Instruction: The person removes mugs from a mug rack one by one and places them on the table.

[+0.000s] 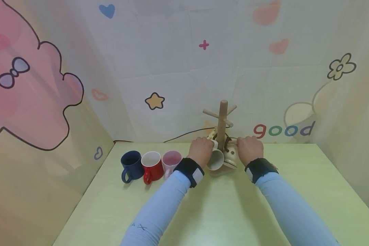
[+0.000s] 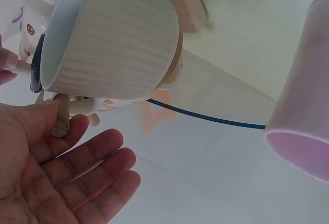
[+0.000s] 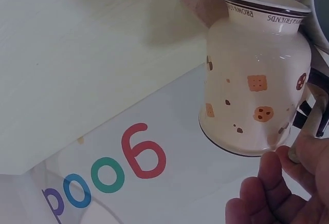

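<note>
One big, pale green counter (image 1: pixel 221 212) carries all the things. Two light blue sleeves (image 1: pixel 156 212) reach over it from the front edge. Near the middle of the back edge stands a wooden mug stand (image 1: pixel 222 136), and the person's hands are on each side of its post. The left hand (image 1: pixel 201 151) is on the left side, and the right hand (image 1: pixel 250 149) is on the right side.

Five mugs are easy to see. A white mug (image 2: pixel 118 39) with lines hangs on the stand right beside the left hand. A cookie mug (image 3: pixel 257 80) hangs just beside the right hand, with its mouth tipped down. A blue mug (image 1: pixel 133 165), a red mug (image 1: pixel 153 171) and a pink mug (image 1: pixel 171 162) stand in a row toward the back left corner, handles to the front.

Smaller still are the pegs. The left hand pinches the end of the left peg (image 2: pixel 61 116) with thumb and first finger; its other fingers (image 2: pixel 103 165) are loose and a bit bent. The right hand pinches the tip of the right peg (image 3: pixel 293 155) the same way, its other fingers (image 3: pixel 254 188) curled.
</note>
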The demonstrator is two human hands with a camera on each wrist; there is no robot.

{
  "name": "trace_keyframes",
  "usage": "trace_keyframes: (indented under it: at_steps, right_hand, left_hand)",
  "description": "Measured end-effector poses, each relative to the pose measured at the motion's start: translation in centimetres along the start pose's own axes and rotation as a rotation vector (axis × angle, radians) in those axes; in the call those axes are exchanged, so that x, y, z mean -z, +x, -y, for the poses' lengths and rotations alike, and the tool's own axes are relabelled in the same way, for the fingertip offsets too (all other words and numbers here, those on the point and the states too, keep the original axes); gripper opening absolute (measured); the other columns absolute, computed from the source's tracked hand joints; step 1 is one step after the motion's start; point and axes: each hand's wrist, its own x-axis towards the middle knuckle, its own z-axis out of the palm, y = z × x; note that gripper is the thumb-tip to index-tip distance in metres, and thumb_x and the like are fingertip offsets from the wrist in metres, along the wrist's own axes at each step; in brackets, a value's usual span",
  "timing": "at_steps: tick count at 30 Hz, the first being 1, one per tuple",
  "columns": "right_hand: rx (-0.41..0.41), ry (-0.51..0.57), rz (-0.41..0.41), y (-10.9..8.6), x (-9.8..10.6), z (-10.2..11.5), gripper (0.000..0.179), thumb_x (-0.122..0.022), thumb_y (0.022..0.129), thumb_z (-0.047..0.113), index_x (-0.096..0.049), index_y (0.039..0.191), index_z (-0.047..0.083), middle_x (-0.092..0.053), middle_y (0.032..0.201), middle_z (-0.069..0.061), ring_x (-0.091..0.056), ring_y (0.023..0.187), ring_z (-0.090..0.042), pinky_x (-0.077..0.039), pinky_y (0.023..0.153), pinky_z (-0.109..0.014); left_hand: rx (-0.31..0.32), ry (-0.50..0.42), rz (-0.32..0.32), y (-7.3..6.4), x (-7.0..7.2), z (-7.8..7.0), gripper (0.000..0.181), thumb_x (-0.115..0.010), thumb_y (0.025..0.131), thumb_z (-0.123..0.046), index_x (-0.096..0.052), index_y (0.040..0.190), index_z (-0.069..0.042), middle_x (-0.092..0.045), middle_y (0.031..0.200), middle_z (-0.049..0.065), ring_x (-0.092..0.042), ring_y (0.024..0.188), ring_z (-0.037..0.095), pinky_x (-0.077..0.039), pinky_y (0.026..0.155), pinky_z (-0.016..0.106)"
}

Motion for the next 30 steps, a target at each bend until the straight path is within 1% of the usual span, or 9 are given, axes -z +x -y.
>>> trace_keyframes:
  at_steps: [5, 11, 16, 20, 23, 26, 29, 30]
  right_hand:
    - [0.0, -0.001, 0.0, -0.1, 0.0, -0.2, 0.009, -0.067, 0.093, 0.007, -0.071, 0.094, -0.001, -0.063, 0.071, -0.018, -0.059, 0.067, -0.037, -0.054, 0.057, -0.05]
    - [-0.016, 0.026, -0.002, -0.3, -0.1, -0.6, 0.011, -0.066, 0.095, 0.012, -0.072, 0.093, 0.001, -0.061, 0.069, -0.016, -0.058, 0.066, -0.036, -0.052, 0.054, -0.05]
    - [-0.042, 0.048, 0.021, -0.5, 0.1, -0.8, 0.017, -0.066, 0.096, 0.017, -0.072, 0.103, 0.002, -0.059, 0.069, -0.015, -0.058, 0.066, -0.034, -0.053, 0.054, -0.049]
    - [-0.072, 0.115, 0.042, -0.8, 0.1, -0.9, 0.021, -0.065, 0.096, 0.019, -0.071, 0.11, 0.003, -0.058, 0.073, -0.015, -0.058, 0.068, -0.033, -0.052, 0.053, -0.049]
    - [-0.105, 0.171, 0.061, -1.3, 0.0, -1.0, 0.027, -0.064, 0.097, 0.023, -0.067, 0.114, 0.002, -0.061, 0.08, -0.018, -0.061, 0.072, -0.036, -0.053, 0.055, -0.052]
    - [-0.139, 0.191, 0.076, -1.7, -0.3, -1.2, 0.041, -0.06, 0.099, 0.032, -0.061, 0.123, -0.002, -0.063, 0.093, -0.026, -0.064, 0.081, -0.043, -0.054, 0.064, -0.057]
    - [-0.176, 0.208, 0.087, -2.1, -0.6, -1.5, 0.055, -0.056, 0.1, 0.041, -0.055, 0.13, -0.006, -0.062, 0.105, -0.031, -0.063, 0.091, -0.048, -0.053, 0.072, -0.06]
    - [-0.187, 0.213, 0.094, -2.2, -0.7, -1.6, 0.059, -0.053, 0.1, 0.043, -0.054, 0.131, -0.007, -0.061, 0.107, -0.032, -0.062, 0.093, -0.049, -0.052, 0.074, -0.06]
  left_hand:
    - [-0.017, 0.011, 0.008, -0.1, 0.2, 0.0, 0.018, -0.061, 0.1, -0.02, -0.073, 0.113, -0.019, -0.067, 0.093, 0.003, -0.06, 0.081, 0.017, -0.054, 0.069, 0.03]
    - [-0.033, 0.02, 0.016, -0.1, 0.3, 0.3, 0.019, -0.06, 0.1, -0.022, -0.072, 0.115, -0.023, -0.067, 0.095, 0.002, -0.061, 0.083, 0.018, -0.054, 0.067, 0.032]
    - [-0.055, 0.04, 0.002, -0.2, 0.1, 0.4, 0.021, -0.061, 0.1, -0.022, -0.071, 0.117, -0.025, -0.068, 0.096, 0.002, -0.061, 0.082, 0.018, -0.054, 0.066, 0.032]
    - [-0.053, 0.036, -0.022, -0.3, -0.1, 0.5, 0.02, -0.06, 0.1, -0.022, -0.072, 0.115, -0.025, -0.069, 0.095, 0.001, -0.062, 0.082, 0.019, -0.054, 0.065, 0.033]
    - [-0.043, 0.02, -0.023, -0.6, 0.0, 0.6, 0.02, -0.061, 0.1, -0.021, -0.072, 0.115, -0.027, -0.07, 0.096, 0.002, -0.063, 0.083, 0.02, -0.054, 0.067, 0.035]
    - [-0.026, 0.001, -0.004, -1.0, 0.3, 0.8, 0.024, -0.061, 0.099, -0.02, -0.071, 0.119, -0.028, -0.069, 0.097, 0.003, -0.063, 0.085, 0.021, -0.054, 0.07, 0.036]
    - [0.0, -0.03, 0.018, -1.3, 0.6, 1.1, 0.026, -0.059, 0.101, -0.023, -0.07, 0.123, -0.03, -0.069, 0.097, 0.004, -0.062, 0.085, 0.022, -0.054, 0.071, 0.037]
    - [0.012, -0.044, 0.025, -1.5, 0.6, 1.3, 0.025, -0.059, 0.101, -0.025, -0.07, 0.122, -0.028, -0.068, 0.095, 0.004, -0.061, 0.085, 0.022, -0.053, 0.071, 0.037]
